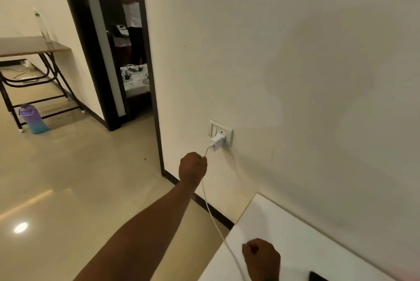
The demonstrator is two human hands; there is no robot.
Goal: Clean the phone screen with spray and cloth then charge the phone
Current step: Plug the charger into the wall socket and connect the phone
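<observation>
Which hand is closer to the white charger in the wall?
Left. The left hand grips the cable just below the charger; the right hand rests far down on the white table.

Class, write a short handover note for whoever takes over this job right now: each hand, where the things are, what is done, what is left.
Left hand: closed around the white cable, just below the charger.
Right hand: closed, resting on the white table; whether it holds the cable cannot be told.
Charger: plugged into the wall socket.
Phone: dark corner at the table's near edge, cable not seen reaching it.
Left: connect the cable to the phone.
</observation>
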